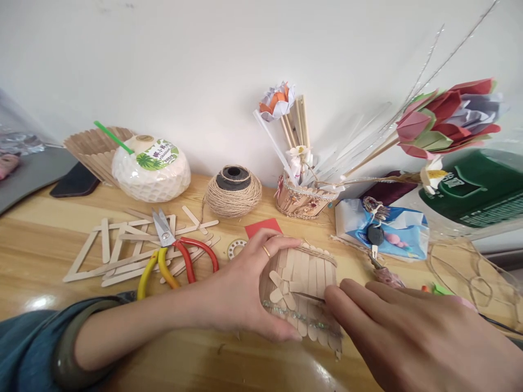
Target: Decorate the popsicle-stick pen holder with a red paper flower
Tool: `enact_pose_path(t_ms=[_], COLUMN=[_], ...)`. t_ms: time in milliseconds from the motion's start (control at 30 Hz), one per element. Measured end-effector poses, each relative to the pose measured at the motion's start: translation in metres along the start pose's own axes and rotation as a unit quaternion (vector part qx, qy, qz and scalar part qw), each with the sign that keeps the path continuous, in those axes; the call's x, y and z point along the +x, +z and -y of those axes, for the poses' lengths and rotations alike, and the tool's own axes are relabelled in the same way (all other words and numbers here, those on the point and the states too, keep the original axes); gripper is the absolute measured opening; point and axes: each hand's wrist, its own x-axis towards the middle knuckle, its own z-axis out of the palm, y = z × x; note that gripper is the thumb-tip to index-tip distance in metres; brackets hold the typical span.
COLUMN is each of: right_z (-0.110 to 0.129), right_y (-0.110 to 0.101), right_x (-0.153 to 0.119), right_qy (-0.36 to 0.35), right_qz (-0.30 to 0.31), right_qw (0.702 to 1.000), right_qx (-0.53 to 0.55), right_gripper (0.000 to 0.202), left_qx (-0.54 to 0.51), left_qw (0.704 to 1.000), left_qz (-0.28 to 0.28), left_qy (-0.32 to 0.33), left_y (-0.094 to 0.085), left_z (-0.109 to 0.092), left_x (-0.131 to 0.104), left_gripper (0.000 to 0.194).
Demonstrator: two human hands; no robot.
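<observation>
My left hand (249, 288) wraps around the left side of a small container made of wooden craft sticks (312, 272), thumb and fingers on its wall. A flower of short rounded stick ends (283, 288) sits on its front. Twine runs along one rim and a shiny tinsel band (298, 314) near the other. My right hand (408, 332) is closed, its fingertips at the container's right side. From them a thin dark tool (309, 296) reaches to the flower; most of it is hidden by the hand, so its kind does not show.
Scissors (165, 234) with red and yellow handles lie on loose craft sticks (102, 269). Behind stand a white coconut with a straw (151, 174), a twine spool (233, 193) and a decorated pot (304, 201) of paper flowers. A blue tissue pack (402, 223) lies right.
</observation>
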Motion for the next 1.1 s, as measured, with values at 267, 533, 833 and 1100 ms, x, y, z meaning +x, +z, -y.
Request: enact_pose_path(t_ms=[267, 533, 833, 1100], right_z=[-0.02, -0.025, -0.026, -0.029], right_y=[0.002, 0.006, 0.009, 0.011], right_x=[0.012, 0.012, 0.009, 0.009], right_qy=[-0.004, -0.073, -0.1, -0.111], right_qz=[0.109, 0.072, 0.021, -0.012], right_qw=[0.978, 0.983, 0.987, 0.987], right_qx=[0.177, 0.153, 0.125, 0.116], right_gripper=[0.022, 0.03, 0.033, 0.046], left_qx=[0.007, 0.011, 0.004, 0.011], left_qw=[1.0, 1.0, 0.999, 1.0], left_qz=[0.018, 0.021, 0.027, 0.023], left_qy=[-0.003, -0.004, -0.022, 0.002], left_y=[-0.001, -0.001, -0.001, -0.001], left_z=[0.001, 0.0, -0.002, 0.001], left_x=[0.0, 0.001, 0.001, 0.0], left_gripper=[0.096, 0.095, 0.096, 0.095])
